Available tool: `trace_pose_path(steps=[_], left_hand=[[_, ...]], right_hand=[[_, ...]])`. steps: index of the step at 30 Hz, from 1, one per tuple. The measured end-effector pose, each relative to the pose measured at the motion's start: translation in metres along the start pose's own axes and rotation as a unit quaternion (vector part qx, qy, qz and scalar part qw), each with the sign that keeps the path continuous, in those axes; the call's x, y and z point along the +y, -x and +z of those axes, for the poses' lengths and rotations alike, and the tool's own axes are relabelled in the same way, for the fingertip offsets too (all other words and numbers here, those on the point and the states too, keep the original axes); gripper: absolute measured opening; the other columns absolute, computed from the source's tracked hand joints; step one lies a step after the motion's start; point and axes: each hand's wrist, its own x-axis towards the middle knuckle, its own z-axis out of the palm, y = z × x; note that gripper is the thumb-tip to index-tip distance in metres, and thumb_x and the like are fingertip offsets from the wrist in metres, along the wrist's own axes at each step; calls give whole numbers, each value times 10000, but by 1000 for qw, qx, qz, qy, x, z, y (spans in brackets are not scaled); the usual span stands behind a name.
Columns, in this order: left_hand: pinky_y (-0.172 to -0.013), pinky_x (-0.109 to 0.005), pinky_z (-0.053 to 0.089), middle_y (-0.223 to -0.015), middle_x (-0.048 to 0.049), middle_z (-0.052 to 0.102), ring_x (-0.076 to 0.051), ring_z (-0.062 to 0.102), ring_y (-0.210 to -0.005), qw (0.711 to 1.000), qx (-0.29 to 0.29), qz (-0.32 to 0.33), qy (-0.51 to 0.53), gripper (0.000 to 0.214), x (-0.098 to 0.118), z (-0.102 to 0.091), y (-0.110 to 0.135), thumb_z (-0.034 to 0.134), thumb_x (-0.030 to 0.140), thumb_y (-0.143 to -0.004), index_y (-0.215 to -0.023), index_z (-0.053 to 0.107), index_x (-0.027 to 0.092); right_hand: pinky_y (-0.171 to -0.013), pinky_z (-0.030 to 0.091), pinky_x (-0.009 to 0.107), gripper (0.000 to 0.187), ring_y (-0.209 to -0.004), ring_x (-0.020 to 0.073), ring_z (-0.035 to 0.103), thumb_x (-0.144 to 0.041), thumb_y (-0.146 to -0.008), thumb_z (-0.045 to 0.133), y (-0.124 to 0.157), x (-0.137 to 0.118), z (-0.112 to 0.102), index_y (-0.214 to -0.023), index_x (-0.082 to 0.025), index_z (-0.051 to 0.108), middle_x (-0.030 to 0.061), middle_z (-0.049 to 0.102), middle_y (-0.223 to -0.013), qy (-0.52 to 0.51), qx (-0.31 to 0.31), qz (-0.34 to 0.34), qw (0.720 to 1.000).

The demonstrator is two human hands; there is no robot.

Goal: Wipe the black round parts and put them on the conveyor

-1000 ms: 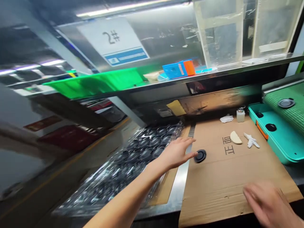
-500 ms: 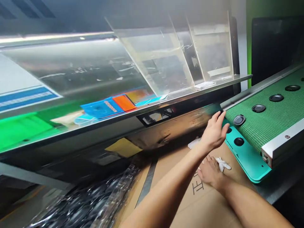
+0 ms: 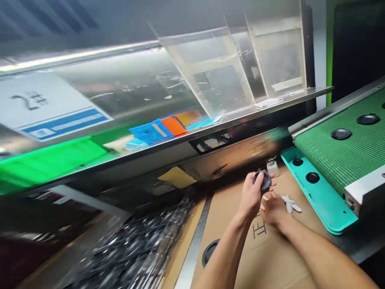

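My left hand (image 3: 251, 196) is closed around a round black disc-shaped part (image 3: 266, 180), holding it up above the cardboard (image 3: 228, 212), thumb on its face. My right hand (image 3: 274, 209) is just below and beside it, low over the cardboard; its fingers are partly hidden and blurred. Immediately right of that hand lies a crumpled white piece (image 3: 291, 204). Behind the hands stands a small whitish bottle (image 3: 273, 167) with a metal top. Another black disc (image 3: 209, 253) rests on the cardboard, partly covered by my left forearm.
On the right, a green mesh conveyor (image 3: 327, 156) carries several black discs (image 3: 341, 133). A teal tray (image 3: 327, 208) under its end holds two more. Clear plastic packaging (image 3: 126, 249) with dark parts sits at lower left. A metal shelf edge (image 3: 240, 120) crosses above.
My left hand has drawn back from the conveyor's end to near my right hand, with a black disc in it. The nearest disc has gone from the belt. The view has shifted left.
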Motion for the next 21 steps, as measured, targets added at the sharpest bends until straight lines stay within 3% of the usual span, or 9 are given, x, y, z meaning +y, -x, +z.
trace_pose_path(steps=[3,6,9,14,17,21], left_hand=[[-554,-234,486,-946,-62,720,-196,708,-777,990,104,-54,79,402,-30,-71,35,786,368,-771,-1008,495,224],[-599,-252,524,-981,-100,712,-200,709,-825,969,112,-122,184,264,-55,-107,52,647,403,-892,-1012,582,177],[-722,-289,566,-1051,-119,708,-192,699,-892,943,101,-156,276,341,-65,-111,53,447,415,-998,-1026,649,141],[-968,-348,531,-1131,-131,702,-219,670,-1074,910,75,-187,363,316,-63,-109,48,439,354,-995,-1064,662,141],[-1033,-384,499,-1160,-128,697,-230,659,-1116,893,62,-196,401,321,-62,-116,48,447,373,-988,-1096,654,152],[-1077,-368,468,-1114,-121,710,-214,651,-1133,892,81,-166,413,319,-63,-119,45,408,335,-1004,-1025,668,151]], right_hand=[[-813,478,422,220,-963,303,575,-254,-855,559,-5,4,-3,-1016,-204,701,124,669,-978,-4,-5,-7,1000],[-909,469,401,285,-1028,264,557,-299,-916,527,-11,3,-4,-1136,-196,676,117,652,-1061,-42,59,13,997],[-957,466,385,373,-1085,250,545,-356,-942,537,-8,-11,-1,-1270,-203,626,119,623,-1180,-100,111,-5,989],[-907,486,399,358,-1050,260,520,-312,-974,493,17,-51,9,-1285,-207,635,137,593,-1228,-47,41,-100,993],[-915,474,424,378,-1056,270,494,-298,-988,451,20,-61,14,-1310,-212,631,146,549,-1334,1,17,-144,989],[-893,475,428,364,-1026,267,502,-293,-987,431,4,-58,18,-1255,-225,668,133,601,-1255,26,54,-101,993]])
